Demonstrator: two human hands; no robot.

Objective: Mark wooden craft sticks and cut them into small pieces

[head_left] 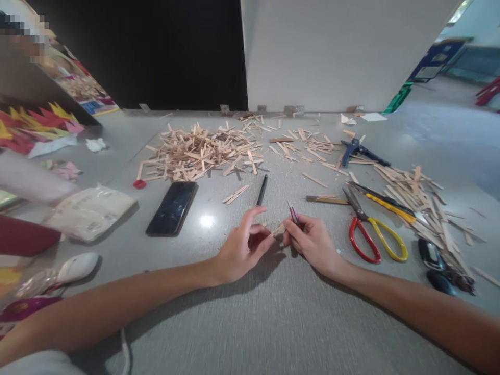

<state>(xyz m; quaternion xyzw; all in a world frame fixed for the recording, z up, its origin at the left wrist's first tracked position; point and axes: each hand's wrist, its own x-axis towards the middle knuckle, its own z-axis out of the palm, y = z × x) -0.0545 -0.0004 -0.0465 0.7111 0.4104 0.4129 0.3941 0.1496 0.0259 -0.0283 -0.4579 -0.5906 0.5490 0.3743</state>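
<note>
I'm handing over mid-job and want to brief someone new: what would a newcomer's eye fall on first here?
Probably the loose heap of wooden craft sticks spread across the far middle of the table. Next, the scissors with one red and one yellow handle, lying right of the right hand. Then, front and center, that hand and the left hand meeting at a small wooden piece.

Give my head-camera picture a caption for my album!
Left hand and right hand hold a wooden piece between a phone and scissors.
</note>
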